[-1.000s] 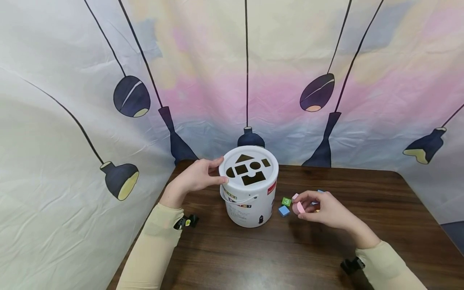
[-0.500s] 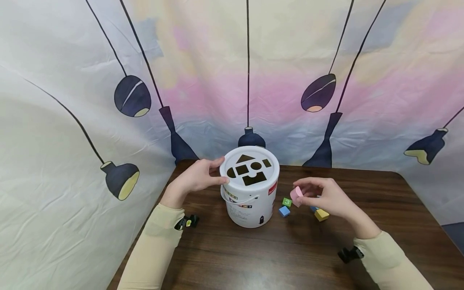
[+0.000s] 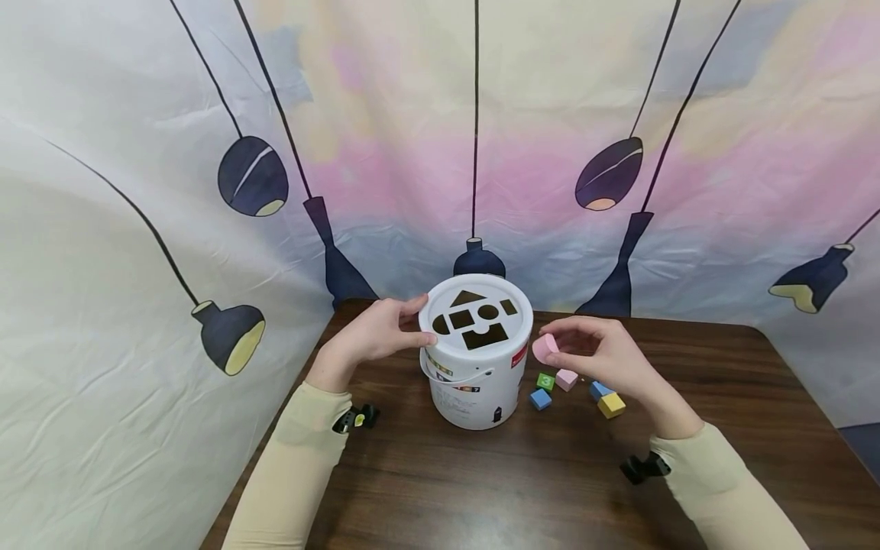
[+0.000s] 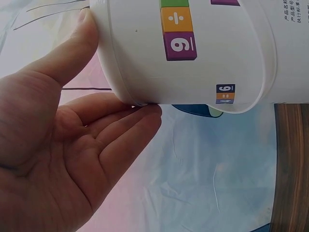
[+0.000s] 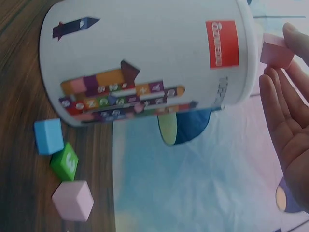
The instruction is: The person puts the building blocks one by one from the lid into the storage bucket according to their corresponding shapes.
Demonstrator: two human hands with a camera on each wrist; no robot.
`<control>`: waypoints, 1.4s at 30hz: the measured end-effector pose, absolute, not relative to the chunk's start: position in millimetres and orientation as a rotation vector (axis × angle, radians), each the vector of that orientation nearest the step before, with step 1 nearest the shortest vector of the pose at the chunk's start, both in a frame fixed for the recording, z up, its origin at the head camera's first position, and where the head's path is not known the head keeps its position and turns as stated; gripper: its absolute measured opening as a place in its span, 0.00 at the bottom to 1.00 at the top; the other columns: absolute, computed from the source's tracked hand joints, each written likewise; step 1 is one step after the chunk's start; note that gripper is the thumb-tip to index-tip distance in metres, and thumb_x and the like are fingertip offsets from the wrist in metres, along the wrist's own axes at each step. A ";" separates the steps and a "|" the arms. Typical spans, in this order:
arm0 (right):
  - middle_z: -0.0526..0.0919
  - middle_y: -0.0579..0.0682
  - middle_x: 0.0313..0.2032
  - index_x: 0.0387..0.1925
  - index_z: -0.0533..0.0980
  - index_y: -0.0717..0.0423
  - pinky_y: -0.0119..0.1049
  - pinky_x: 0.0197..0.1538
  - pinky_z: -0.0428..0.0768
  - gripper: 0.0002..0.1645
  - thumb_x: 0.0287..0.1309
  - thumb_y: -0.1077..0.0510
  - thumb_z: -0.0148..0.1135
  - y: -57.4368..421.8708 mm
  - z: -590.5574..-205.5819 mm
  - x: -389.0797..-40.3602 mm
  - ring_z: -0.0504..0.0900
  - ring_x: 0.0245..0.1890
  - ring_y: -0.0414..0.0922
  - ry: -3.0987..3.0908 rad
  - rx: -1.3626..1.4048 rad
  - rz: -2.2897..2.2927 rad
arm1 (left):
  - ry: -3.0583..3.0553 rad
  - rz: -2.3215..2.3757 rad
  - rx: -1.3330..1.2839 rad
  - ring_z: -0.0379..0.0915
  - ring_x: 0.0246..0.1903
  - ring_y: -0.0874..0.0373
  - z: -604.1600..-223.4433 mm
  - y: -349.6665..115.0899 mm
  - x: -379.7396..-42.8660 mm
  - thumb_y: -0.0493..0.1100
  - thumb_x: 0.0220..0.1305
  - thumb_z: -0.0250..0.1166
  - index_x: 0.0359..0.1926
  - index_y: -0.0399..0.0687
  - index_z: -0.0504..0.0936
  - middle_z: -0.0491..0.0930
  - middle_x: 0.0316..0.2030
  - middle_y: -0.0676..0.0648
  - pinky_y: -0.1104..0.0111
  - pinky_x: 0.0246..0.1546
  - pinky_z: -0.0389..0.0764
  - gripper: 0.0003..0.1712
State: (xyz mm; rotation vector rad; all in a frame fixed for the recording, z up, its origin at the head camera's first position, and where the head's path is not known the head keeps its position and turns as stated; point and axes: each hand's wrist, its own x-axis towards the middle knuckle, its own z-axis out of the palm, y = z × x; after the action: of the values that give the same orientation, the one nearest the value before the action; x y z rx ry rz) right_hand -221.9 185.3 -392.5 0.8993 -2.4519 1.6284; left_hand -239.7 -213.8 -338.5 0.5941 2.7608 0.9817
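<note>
A white bucket (image 3: 474, 393) stands upright on the table, its white lid (image 3: 450, 294) cut with shaped holes: triangle, square, circle, half-round and others. My left hand (image 3: 374, 332) grips the lid's rim at its left side, thumb and fingers spread around the edge; the left wrist view shows the thumb (image 4: 77, 48) against that rim. Between the thumb and fingers of my right hand (image 3: 598, 351) is a pink block (image 3: 545, 348) with a curved side. It is raised off the table, just right of the lid's rim; the right wrist view shows this pink block (image 5: 276, 50) pinched beside the lid.
Right of the bucket lie a green numbered block (image 3: 545, 381), a blue block (image 3: 540, 399) and a pink block (image 3: 567, 380). Farther right are another blue block (image 3: 600, 390) and a yellow block (image 3: 611, 405). A printed cloth (image 3: 536, 191) hangs behind the wooden table (image 3: 536, 489).
My right hand has lifted the curved pink block from among the loose blocks and brought it up and left to the lid. My left hand stays on the rim.
</note>
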 end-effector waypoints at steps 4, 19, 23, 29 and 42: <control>0.90 0.47 0.45 0.56 0.87 0.49 0.37 0.45 0.88 0.22 0.61 0.57 0.81 171.3 -385.4 -224.0 0.90 0.43 0.47 -2.428 0.916 1.637 | 2.766 0.977 0.593 0.63 0.76 0.50 -337.8 -213.2 -239.5 0.57 0.68 0.77 0.82 0.44 0.62 0.64 0.79 0.45 0.53 0.73 0.70 0.51; 0.90 0.45 0.46 0.59 0.87 0.53 0.41 0.49 0.88 0.25 0.63 0.50 0.80 109.2 -358.8 -250.1 0.89 0.46 0.44 -2.426 1.061 1.593 | 2.760 0.988 0.580 0.63 0.76 0.50 -340.7 -214.7 -239.8 0.56 0.69 0.76 0.82 0.44 0.61 0.63 0.79 0.44 0.53 0.72 0.71 0.51; 0.91 0.43 0.43 0.60 0.86 0.52 0.42 0.49 0.88 0.26 0.64 0.49 0.80 90.5 -354.5 -259.1 0.89 0.44 0.42 -2.468 1.097 1.524 | 2.763 0.977 0.584 0.64 0.76 0.49 -339.6 -213.7 -238.9 0.57 0.69 0.76 0.83 0.44 0.61 0.63 0.79 0.43 0.52 0.72 0.71 0.52; 0.91 0.42 0.41 0.61 0.86 0.52 0.43 0.47 0.88 0.27 0.62 0.51 0.80 67.2 -348.4 -264.1 0.90 0.40 0.40 -2.486 1.132 1.478 | 2.757 0.973 0.590 0.67 0.74 0.50 -338.8 -212.6 -238.1 0.57 0.69 0.75 0.83 0.45 0.60 0.64 0.78 0.43 0.52 0.70 0.74 0.52; 0.91 0.43 0.49 0.60 0.87 0.51 0.41 0.46 0.87 0.24 0.64 0.51 0.79 43.5 -349.7 -272.9 0.89 0.41 0.38 -2.521 1.177 1.289 | 2.727 1.002 0.606 0.68 0.73 0.51 -338.5 -213.3 -238.8 0.57 0.70 0.75 0.83 0.45 0.59 0.65 0.78 0.43 0.53 0.69 0.76 0.52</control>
State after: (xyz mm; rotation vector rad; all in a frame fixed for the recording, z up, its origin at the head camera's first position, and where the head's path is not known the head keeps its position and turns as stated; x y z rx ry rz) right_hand -272.9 43.5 -349.7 1.1769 -2.5208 1.2888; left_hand -238.8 -213.3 -338.5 0.6056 2.7275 1.0019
